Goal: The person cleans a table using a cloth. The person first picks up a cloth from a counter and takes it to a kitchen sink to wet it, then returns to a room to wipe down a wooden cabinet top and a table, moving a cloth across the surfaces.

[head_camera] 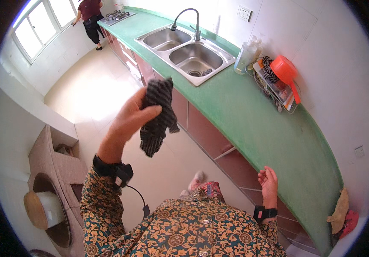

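My left hand (pixel 136 112) grips a dark striped cloth (pixel 159 112), bunched between thumb and fingers and hanging down over the floor. My right hand (pixel 269 181) is by the front edge of the green countertop (pixel 236 112), its fingers slightly curled and nothing seen in it. Further up, a double stainless-steel sink (pixel 197 59) with a gooseneck tap (pixel 198 25) is set into the counter. A small dark thing (pixel 207 72) lies near the drain of the nearer basin.
Bottles (pixel 245 56) and a wire basket (pixel 288 109) with a red dipper (pixel 284 69) stand by the wall. A gas hob (pixel 117 16) and a person (pixel 91 21) are farther off. Cloths (pixel 338 212) lie at the counter's right end; a built-in stove (pixel 60 173) is at left.
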Motion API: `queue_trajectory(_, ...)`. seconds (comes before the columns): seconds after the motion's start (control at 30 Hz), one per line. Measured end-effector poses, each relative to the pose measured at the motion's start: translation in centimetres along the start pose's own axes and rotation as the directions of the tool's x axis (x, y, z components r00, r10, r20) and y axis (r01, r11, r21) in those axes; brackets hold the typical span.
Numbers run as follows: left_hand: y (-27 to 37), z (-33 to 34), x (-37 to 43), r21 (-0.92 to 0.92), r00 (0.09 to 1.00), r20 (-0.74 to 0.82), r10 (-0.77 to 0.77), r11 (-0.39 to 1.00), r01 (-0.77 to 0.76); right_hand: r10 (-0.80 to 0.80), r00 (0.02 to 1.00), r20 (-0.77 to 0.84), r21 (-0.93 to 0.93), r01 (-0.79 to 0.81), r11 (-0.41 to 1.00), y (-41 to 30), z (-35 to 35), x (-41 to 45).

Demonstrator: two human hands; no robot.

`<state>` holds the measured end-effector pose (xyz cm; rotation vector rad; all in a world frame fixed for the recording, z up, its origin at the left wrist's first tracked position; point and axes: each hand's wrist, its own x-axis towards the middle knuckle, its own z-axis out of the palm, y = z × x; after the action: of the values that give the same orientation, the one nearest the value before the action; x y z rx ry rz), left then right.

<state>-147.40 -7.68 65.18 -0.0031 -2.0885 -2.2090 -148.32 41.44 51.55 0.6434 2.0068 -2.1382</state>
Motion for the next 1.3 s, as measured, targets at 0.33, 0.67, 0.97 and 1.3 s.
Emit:
queue_trajectory(0.33, 5.3, -2.3, 8.6, 0.543, 0.992, -0.074, 0.103, 0.838, -0.047, -0.045, 0.998, -0.036, -0.008, 0.045, 0.999, -3.2, -1.1, 0.8)
queue_trajectory(0.67, 5.7, -9.8, 11.4, 0.266, 0.921, -0.334, 0.200, 0.958, -0.111, -0.007, 1.000, 0.009, -0.164, 0.009, 0.986, -2.6, -0.4, 1.8)
queue_trajectory(0.97, 4.3, -22.1, 8.6, -0.055, 0.797, -0.562, 0.220, 0.952, -0.301, 0.003, 1.000, 0.010, -0.108, -0.002, 0.994, 1.8, -0.9, -0.5)
queue_trajectory(1.3, 8.0, -25.8, 8.0, -0.146, 0.787, -0.481, 0.385, 0.851, -0.505, -0.049, 0.996, -0.070, -0.093, 0.042, 0.995, 4.6, 0.3, -9.3)
